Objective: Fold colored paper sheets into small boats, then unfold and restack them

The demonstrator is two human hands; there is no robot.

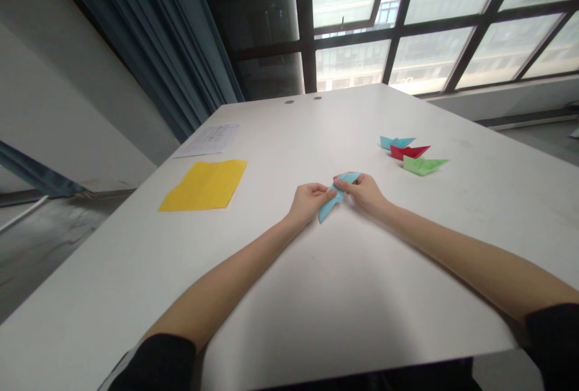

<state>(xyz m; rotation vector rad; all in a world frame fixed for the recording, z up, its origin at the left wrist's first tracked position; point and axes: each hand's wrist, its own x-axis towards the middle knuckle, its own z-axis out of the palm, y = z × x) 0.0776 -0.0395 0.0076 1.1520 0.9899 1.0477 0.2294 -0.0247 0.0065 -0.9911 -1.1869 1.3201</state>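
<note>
Between my two hands, just above the white table, is a light blue folded paper boat (326, 210), tilted with one pointed end toward the lower left. My left hand (310, 201) pinches its near side between thumb and fingers. My right hand (365, 192) grips the far end, thumb on top. The fingers hide part of the folds. To the right of my hands stand three finished-looking paper boats in a slanting row: a blue boat (389, 143), a red boat (409, 152) and a green boat (424, 165).
Yellow paper sheets (204, 186) lie flat on the table (289, 294) to the left. Behind them is a white printed sheet (208, 139). Two dark round spots sit near the table's far edge. Beyond are a blue curtain (158, 29) and a large window (353, 65).
</note>
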